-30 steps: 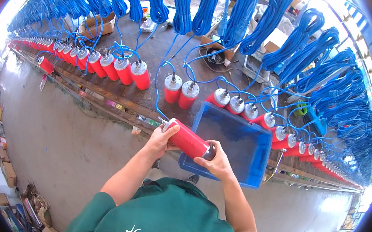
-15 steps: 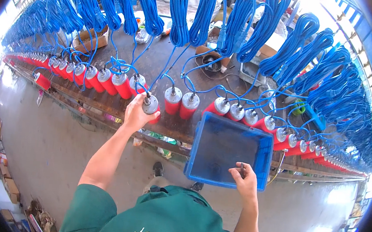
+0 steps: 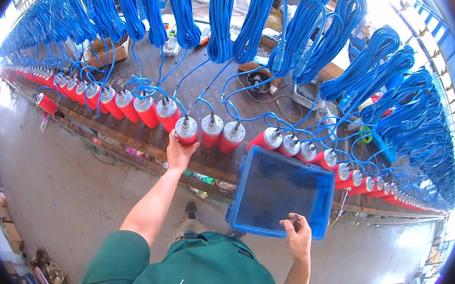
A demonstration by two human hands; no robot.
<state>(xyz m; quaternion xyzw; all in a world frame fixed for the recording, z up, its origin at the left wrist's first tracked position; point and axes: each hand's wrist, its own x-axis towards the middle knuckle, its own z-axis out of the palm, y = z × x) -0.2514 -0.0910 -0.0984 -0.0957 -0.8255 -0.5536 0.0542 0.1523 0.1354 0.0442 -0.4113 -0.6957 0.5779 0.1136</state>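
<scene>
L hand [image 3: 180, 155] has fingers curled round the red can [image 3: 186, 132] near table [image 3: 213, 163] edge; R hand [image 3: 298, 241] pinches a dark bit [image 3: 296, 221] (cannot tell what) at bin [image 3: 272, 186]. Best keep can upright, cord [image 3: 177, 91] slack, pls.

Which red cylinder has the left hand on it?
The red cylinder immediately left of the close pair that stands left of the blue bin. Only this one has the left hand at its near side.
</scene>
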